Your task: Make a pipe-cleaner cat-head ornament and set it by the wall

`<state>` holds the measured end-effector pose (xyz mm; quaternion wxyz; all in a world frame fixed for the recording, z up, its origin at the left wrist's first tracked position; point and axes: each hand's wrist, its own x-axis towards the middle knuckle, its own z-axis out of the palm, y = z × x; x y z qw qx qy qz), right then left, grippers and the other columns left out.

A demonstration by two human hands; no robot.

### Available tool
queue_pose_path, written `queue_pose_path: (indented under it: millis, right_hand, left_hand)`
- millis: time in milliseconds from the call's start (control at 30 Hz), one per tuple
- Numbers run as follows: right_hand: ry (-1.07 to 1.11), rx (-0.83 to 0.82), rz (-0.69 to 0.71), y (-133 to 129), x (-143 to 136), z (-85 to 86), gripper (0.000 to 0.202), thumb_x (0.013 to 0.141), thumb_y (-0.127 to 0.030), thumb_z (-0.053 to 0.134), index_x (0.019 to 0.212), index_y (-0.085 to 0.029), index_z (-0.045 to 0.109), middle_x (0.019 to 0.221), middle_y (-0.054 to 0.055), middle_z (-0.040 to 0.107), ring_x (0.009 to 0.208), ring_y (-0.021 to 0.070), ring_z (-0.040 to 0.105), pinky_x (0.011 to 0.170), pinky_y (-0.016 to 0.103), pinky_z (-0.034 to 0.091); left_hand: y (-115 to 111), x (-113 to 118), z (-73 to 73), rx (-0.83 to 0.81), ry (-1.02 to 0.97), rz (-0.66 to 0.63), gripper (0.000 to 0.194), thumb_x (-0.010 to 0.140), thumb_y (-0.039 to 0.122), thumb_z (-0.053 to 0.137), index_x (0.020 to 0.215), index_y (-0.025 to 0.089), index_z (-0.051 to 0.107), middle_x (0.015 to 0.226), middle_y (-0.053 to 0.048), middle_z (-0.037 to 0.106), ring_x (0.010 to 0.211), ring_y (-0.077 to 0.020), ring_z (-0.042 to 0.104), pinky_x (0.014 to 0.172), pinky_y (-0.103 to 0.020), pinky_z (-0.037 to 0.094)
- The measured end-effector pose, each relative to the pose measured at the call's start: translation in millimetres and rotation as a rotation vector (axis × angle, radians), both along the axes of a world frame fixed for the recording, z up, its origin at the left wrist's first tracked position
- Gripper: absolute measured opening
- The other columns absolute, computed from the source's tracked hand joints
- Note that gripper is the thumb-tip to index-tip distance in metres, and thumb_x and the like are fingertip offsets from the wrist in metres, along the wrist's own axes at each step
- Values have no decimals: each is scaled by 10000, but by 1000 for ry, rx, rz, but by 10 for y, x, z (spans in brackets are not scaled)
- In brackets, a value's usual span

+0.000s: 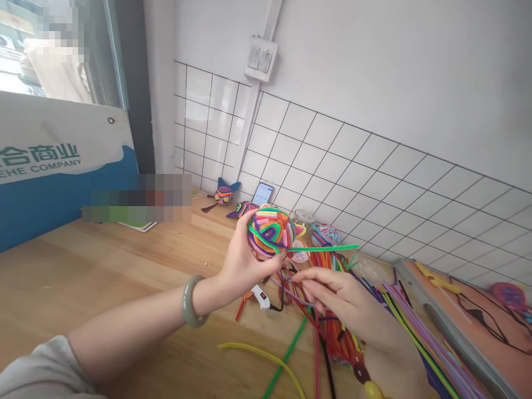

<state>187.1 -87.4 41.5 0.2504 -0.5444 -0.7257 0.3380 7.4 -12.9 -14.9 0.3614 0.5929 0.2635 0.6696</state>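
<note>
My left hand [249, 249] is wrapped round a rounded pipe-cleaner figure [272, 230] with bands of many colours, held up above the table. From its lower side a green pipe cleaner [324, 249] sticks out to the right. Just below and to the right, my right hand [332, 291] has its thumb and fingers pressed together; what they hold, if anything, is hidden. Beneath both hands lie loose pipe cleaners, a yellow one [261, 354] among them. A white tool with a black cord [261, 297] rests on the table behind my left wrist.
Along the wall stand a finished figure with blue ears [224, 193], a phone [263, 194] and a glass jar [305, 216]. Bundled pipe cleaners [424, 332] lie at the right, beside an orange board [469, 316] carrying a yellow glue gun [436, 279]. A wire grid [332, 160] lines the wall.
</note>
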Motion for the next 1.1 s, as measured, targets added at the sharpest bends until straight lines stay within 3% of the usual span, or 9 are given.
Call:
queue_pose_path:
  millis: [100, 233, 433, 700, 967, 1100]
  right_hand:
    - [-8, 20, 56, 11, -7, -3, 263, 921, -316, 468, 998, -201, 692, 786, 23, 638, 704, 139, 603, 640, 246, 494]
    - [-16, 67, -32, 16, -59, -3, 263, 914, -304, 467, 963, -197, 703, 658, -5, 602, 608, 126, 582, 572, 227, 478]
    - [139, 36, 20, 9, -77, 7, 153, 843, -285, 606, 890, -209, 730, 793, 25, 671, 717, 141, 646, 665, 241, 531]
    - [193, 41, -32, 39, -82, -44, 171, 825, -255, 620, 967, -240, 714, 833, 13, 642, 713, 136, 618, 667, 244, 536]
    - [177, 110, -58, 39, -119, -57, 150, 843, -280, 583, 942, -225, 682, 866, 21, 618, 719, 132, 587, 628, 237, 515]
    - [146, 47, -42, 39, -133, -30, 123, 866, -278, 549, 938, -215, 626, 774, -7, 577, 692, 120, 561, 640, 232, 493]
  left_hand:
    - [22, -23, -19, 112, 92, 113, 786, 638, 235, 781, 1313, 243, 378, 1320, -117, 482, 1193, -296, 514, 1014, -386, 406]
    - [64, -48, -41, 200, 175, 180, 807, 639, 245, 776, 1335, 239, 369, 1326, -124, 487, 1221, -311, 490, 1033, -406, 388]
    - [102, -75, -34, 299, 277, 282, 761, 654, 276, 748, 1326, 218, 394, 1257, -116, 548, 1157, -297, 537, 993, -418, 424]
    - [121, -59, -69, 335, 406, 412, 956, 674, 343, 720, 1445, 168, 182, 1329, -171, 508, 1189, -297, 545, 979, -416, 455]
    - [97, -71, -46, 334, 469, 402, 1012, 662, 326, 730, 1472, 191, 139, 1347, -180, 501, 1221, -322, 527, 1005, -438, 430]
    - [109, -65, -75, 225, 403, 300, 1011, 661, 367, 741, 1470, 183, 163, 1364, -178, 486, 1249, -330, 499, 1031, -450, 412]
